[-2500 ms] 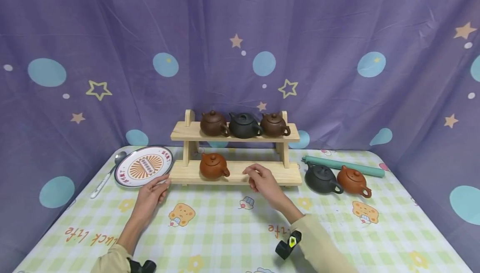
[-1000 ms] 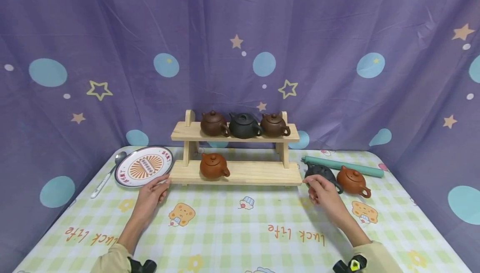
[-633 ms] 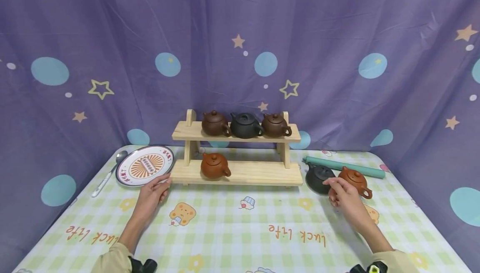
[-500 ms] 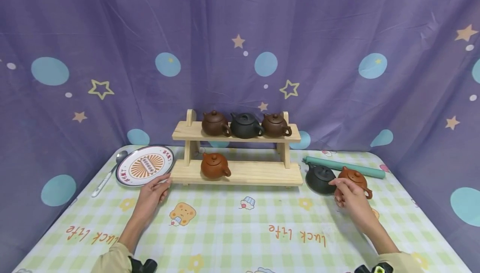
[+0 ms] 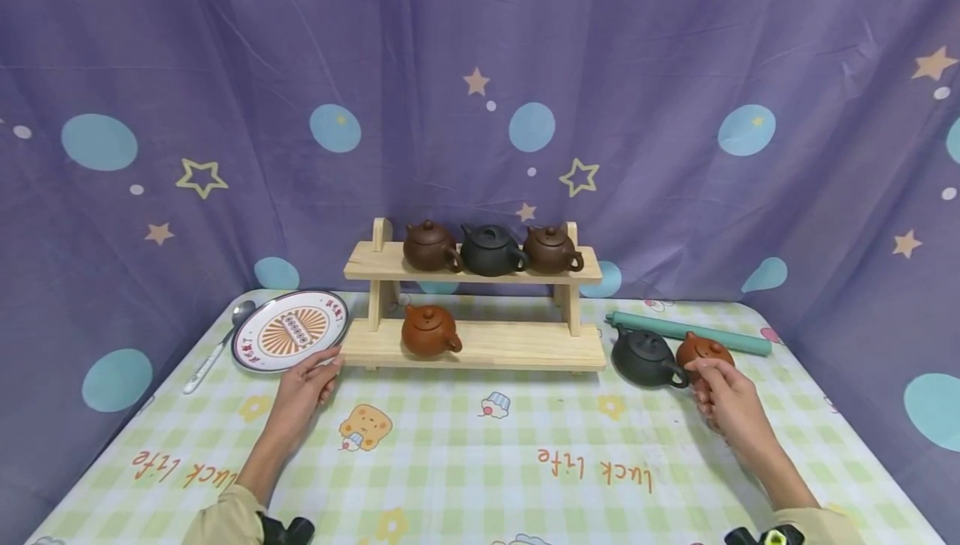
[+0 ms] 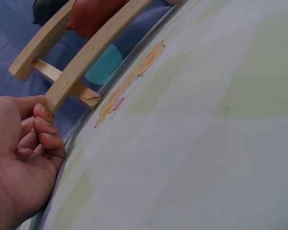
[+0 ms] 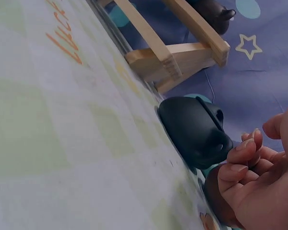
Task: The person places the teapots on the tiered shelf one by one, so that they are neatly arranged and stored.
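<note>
In the head view, my left hand (image 5: 296, 395) pinches the left end of the lower board of a two-tier wooden shelf (image 5: 517, 345). Its other fingers curl below the board's end in the left wrist view. My right hand (image 5: 731, 412) is in front of an orange-brown teapot (image 5: 701, 349), partly covering it, and just right of a black teapot (image 5: 643, 357). Loosely bent, its fingers hold nothing; the thumb stands apart in the right wrist view. Contact with the orange-brown pot cannot be told. Another orange-brown teapot (image 5: 427, 332) sits on the lower board, left of its middle.
On the upper board stand a dark brown teapot (image 5: 429, 247), a black teapot (image 5: 489, 252) and a second brown teapot (image 5: 550, 251). A green rolled cloth (image 5: 742, 341) lies behind the right-hand pots. At left are a white plate (image 5: 255, 353) and a spoon (image 5: 206, 368).
My right hand has moved right from in front of the lower board, past the shelf's right end and the black teapot, to the orange-brown teapot. My left hand has stayed at the shelf.
</note>
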A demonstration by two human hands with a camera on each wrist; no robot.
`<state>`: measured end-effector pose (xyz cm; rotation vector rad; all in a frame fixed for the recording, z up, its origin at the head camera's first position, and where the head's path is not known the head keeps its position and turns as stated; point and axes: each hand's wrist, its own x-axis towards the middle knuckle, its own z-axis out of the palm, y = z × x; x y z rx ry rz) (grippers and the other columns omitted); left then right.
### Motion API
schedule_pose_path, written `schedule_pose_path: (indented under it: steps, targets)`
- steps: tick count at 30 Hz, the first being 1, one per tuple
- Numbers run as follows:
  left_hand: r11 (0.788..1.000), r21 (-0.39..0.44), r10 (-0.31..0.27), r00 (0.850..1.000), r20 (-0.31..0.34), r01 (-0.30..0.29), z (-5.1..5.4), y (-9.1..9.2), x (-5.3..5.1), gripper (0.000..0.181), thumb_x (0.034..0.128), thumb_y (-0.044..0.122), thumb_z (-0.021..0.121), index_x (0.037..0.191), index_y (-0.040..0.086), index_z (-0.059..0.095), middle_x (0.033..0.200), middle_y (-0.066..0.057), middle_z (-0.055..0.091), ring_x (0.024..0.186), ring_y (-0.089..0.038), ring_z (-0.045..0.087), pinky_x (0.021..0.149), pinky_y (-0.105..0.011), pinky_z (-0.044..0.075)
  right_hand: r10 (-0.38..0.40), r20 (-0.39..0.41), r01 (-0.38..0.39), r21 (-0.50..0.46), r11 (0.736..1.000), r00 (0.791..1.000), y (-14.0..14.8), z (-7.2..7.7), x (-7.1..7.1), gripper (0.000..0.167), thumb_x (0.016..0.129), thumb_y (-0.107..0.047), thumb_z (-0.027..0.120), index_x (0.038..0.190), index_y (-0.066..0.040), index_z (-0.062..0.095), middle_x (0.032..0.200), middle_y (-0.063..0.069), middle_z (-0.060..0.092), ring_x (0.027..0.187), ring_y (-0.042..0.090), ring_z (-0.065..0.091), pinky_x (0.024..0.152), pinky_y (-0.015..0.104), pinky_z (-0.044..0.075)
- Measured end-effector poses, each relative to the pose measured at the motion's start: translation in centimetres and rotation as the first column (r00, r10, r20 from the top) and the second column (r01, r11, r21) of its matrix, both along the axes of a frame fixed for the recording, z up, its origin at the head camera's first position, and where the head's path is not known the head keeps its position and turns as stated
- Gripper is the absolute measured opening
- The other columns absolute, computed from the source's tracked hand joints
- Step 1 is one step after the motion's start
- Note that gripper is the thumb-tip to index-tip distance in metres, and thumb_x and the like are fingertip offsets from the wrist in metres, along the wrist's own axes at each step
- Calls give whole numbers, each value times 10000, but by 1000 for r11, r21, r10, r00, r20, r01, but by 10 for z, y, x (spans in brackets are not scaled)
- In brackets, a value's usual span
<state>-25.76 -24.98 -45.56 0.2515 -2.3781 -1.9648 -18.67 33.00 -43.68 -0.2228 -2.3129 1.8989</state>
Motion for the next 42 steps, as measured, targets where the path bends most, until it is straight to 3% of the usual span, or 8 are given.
schedule_pose_path:
  steps: [6, 11, 18, 25, 33, 42]
  targets:
    - [1000, -10, -1, 1000, -1, 1, -1, 0, 0, 505, 1077, 258, 593, 1501, 8, 483, 838, 22, 597, 705, -61, 481, 587, -192, 428, -10, -8, 10, 4, 1000, 1000, 2, -4, -1, 436, 1122, -389, 436, 1211, 26, 533, 740, 16, 473, 520, 100, 415, 417, 402, 253]
    - [1000, 12, -13, 999, -38, 13, -2, -1, 0, 485, 1077, 224, 591, 1479, -29, 494, 806, 28, 601, 677, -50, 480, 565, -189, 418, -12, -20, 13, 39, 999, 1000, 3, -7, -1, 436, 1128, -376, 419, 1227, 36, 523, 744, 15, 475, 513, 94, 404, 406, 392, 269]
    - [999, 45, -18, 1000, -22, 19, -5, -4, -4, 478, 1085, 202, 573, 1492, -29, 478, 790, 36, 601, 665, -50, 477, 563, -191, 413, -11, -9, 11, 76, 997, 1000, 2, -11, -2, 428, 1139, -318, 392, 1274, 71, 506, 755, 20, 490, 546, 83, 439, 431, 279, 363]
    - [999, 30, -14, 1000, -26, 15, -4, -3, -2, 480, 1082, 203, 578, 1489, -31, 480, 799, 37, 605, 671, -46, 479, 563, -188, 415, 6, 41, -9, 81, 997, 999, 1, -14, -6, 477, 1146, -283, 371, 1400, 116, 429, 775, 47, 515, 589, 89, 476, 501, 255, 426]
    - [1000, 12, -6, 999, -53, 6, -3, -1, 0, 455, 1077, 203, 587, 1461, -28, 511, 795, 32, 606, 665, -44, 477, 556, -184, 414, 11, 76, -15, 54, 998, 997, -4, -15, -11, 409, 1132, -290, 432, 1199, 106, 511, 737, 36, 485, 579, 102, 469, 512, 251, 421]
    - [999, 37, -14, 999, -32, 15, -4, -3, -2, 477, 1084, 197, 572, 1493, -30, 477, 792, 40, 604, 663, -48, 476, 558, -190, 413, 65, 91, -70, 58, 996, 994, -4, -13, -13, 433, 1142, -275, 397, 1207, 126, 546, 742, 16, 400, 567, 84, 363, 504, 257, 357]
